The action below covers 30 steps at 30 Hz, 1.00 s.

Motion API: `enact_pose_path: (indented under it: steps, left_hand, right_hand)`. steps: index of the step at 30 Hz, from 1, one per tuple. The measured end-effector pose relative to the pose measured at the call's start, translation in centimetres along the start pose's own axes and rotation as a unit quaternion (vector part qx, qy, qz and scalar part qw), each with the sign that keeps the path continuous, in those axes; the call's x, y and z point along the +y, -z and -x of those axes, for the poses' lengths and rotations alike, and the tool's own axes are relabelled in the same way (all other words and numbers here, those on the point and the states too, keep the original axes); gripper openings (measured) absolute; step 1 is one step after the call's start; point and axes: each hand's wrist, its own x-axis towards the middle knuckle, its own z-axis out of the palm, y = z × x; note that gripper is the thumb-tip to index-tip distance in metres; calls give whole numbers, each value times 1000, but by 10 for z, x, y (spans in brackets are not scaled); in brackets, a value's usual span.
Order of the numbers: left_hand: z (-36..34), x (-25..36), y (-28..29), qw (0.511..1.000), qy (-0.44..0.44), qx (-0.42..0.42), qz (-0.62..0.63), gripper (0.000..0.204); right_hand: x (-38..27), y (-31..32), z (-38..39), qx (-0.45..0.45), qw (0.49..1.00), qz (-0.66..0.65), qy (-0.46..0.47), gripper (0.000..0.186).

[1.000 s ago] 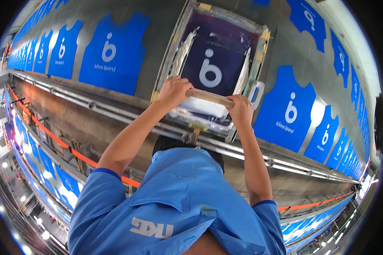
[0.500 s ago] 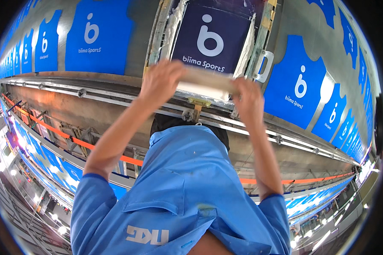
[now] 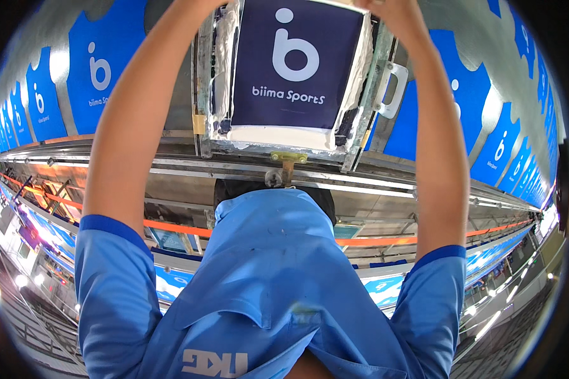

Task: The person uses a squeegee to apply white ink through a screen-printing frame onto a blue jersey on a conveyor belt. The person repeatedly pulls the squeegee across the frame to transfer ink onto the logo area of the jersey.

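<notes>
A screen-printing frame (image 3: 360,142) lies on the long table in front of me, its mesh dark navy with a pale rounded mark (image 3: 295,60). White ink (image 3: 278,134) lines the mesh along its near and side edges. Both my arms reach over the frame to its far part. My right hand (image 3: 385,7) shows only in part at the upper edge, its fingers curled at the end of a pale squeegee (image 3: 344,2). Of my left hand (image 3: 216,2) just the wrist end shows at the upper edge; its fingers are out of the picture.
A white handle (image 3: 395,91) juts from the frame's right side. A brass bracket (image 3: 289,157) sits at its near edge, over a metal rail (image 3: 373,186). Blue vest-shaped fabric pieces (image 3: 499,145) with white prints lie in rows on both sides. An orange bar (image 3: 385,241) runs behind me.
Both hands have moved away from me, from the near part of the frame to its far part, taking the squeegee along. More of the mesh and its near ink show.
</notes>
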Motion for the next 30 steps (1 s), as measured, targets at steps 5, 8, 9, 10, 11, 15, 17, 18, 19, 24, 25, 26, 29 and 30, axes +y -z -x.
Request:
enact_pose_path:
  steps: [5, 8, 9, 10, 11, 15, 17, 18, 19, 24, 25, 26, 29, 30]
  left_hand:
    - [92, 52, -24, 999, 20, -39, 9, 23]
    - [173, 81, -44, 1000, 5, -17, -4, 19]
    - [199, 90, -48, 999, 25, -44, -10, 22]
    - [223, 100, -51, 1000, 23, -18, -2, 26]
    - [243, 106, -54, 1000, 24, -15, 7, 29]
    - [257, 110, -54, 999, 32, -17, 36, 34]
    - [232, 99, -49, 998, 29, -18, 44, 32]
    - [210, 92, -45, 999, 12, 13, 32, 24]
    - [181, 85, -39, 1000, 21, 18, 15, 24]
    - [19, 36, -5, 999, 12, -1, 38, 19]
    - [6, 19, 7, 999, -11, 9, 35, 18]
    - [-9, 14, 16, 999, -4, -16, 40, 21]
    - [-41, 4, 10, 998, -59, -12, 37, 26]
    - [-38, 3, 4, 998, -59, 8, 27, 27]
  right_hand:
    - [-27, -24, 112, -16, 999, -12, -39, 32]
    - [-48, -43, 191, 17, 999, -40, 5, 28]
    - [-58, -47, 216, 3, 999, -44, -3, 33]
    - [-62, -52, 238, 10, 999, -49, 20, 38]
    - [-75, -50, 255, -19, 998, -60, -15, 39]
    - [-75, -51, 266, 2, 998, -68, 14, 36]
    - [-71, -40, 243, 23, 999, -18, 28, 34]
    - [-69, -30, 215, 45, 998, 28, 39, 32]
    - [-63, -22, 187, 40, 997, 53, 29, 32]
    - [-17, 15, 49, 55, 991, 123, -7, 38]
    - [-28, 27, 25, 31, 994, 103, -6, 39]
    - [-29, 32, 9, 9, 996, 89, -24, 40]
    - [-22, 37, -7, -10, 992, 104, -65, 40]
    - [-22, 34, -2, -7, 992, 114, -49, 42]
